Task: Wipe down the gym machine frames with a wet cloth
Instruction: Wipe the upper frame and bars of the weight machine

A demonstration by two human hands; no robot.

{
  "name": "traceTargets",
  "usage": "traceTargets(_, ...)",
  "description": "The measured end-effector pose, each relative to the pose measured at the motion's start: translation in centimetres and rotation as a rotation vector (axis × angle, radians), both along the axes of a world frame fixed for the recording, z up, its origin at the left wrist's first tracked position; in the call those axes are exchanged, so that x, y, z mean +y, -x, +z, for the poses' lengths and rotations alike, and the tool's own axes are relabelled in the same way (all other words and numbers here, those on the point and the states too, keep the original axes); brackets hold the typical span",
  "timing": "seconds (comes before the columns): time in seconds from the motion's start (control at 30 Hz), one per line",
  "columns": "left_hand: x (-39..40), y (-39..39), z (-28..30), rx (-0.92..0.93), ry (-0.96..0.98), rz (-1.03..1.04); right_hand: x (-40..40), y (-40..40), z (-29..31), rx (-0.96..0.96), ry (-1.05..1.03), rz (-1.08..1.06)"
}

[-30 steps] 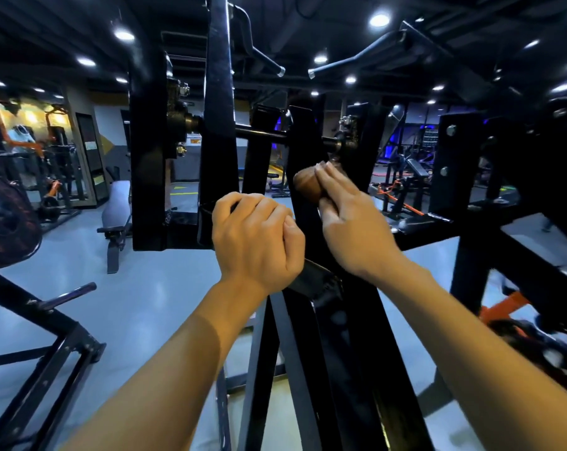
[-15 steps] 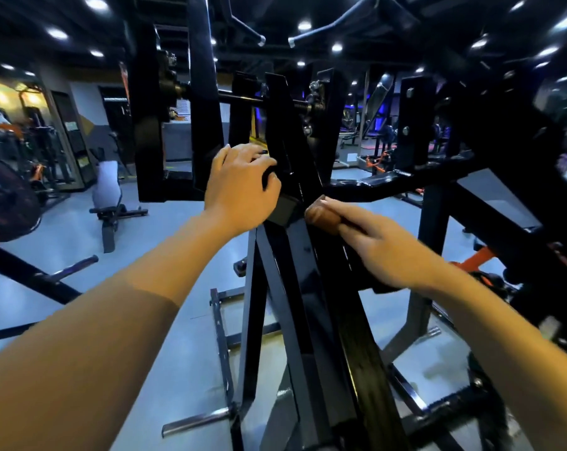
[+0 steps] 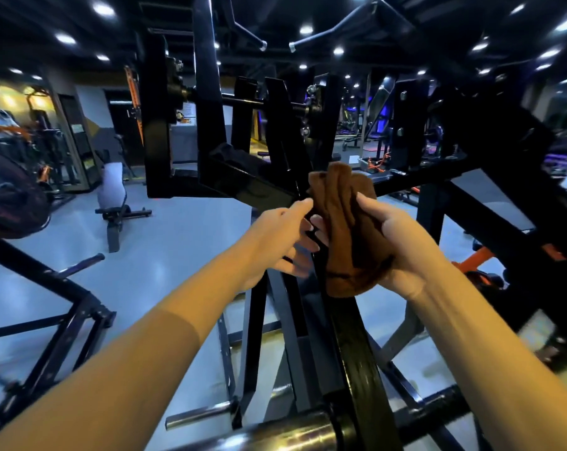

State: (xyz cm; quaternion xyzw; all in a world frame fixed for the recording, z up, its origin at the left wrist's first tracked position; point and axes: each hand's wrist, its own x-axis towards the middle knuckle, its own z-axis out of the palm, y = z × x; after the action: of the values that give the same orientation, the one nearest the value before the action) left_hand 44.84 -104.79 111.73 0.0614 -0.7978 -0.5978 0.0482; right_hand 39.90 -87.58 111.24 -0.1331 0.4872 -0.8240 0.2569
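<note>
We see a dim gym lit by small round ceiling lights (image 3: 65, 38) that glare white. The pale floor (image 3: 184, 242) reflects them softly. Edges bend outward and blur; black frames lose detail.

Rust-brown cloth (image 3: 347, 229), plain, no pattern. Glossy black machine frame (image 3: 357, 353). Pale grey-blue floor (image 3: 177, 249). Orange accents on distant equipment (image 3: 477, 258).
</note>
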Motion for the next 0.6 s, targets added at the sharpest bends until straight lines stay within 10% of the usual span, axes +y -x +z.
traceTargets(0.37, -1.3, -1.7, -0.8, 0.107, -0.187, -0.03, -2.3, -1.3, -0.7, 0.25, -0.143, -0.206)
traceTargets(0.5, -1.9, -1.8, -0.2, 0.094, 0.056, 0.079, -1.3, -0.5, -0.9, 0.915, -0.512, -0.489)
traceTargets(0.6, -2.5, -2.1, 1.1, 0.041, 0.315, -0.024, -0.5, 0.0, 0.3, 1.385, -0.79, -0.173)
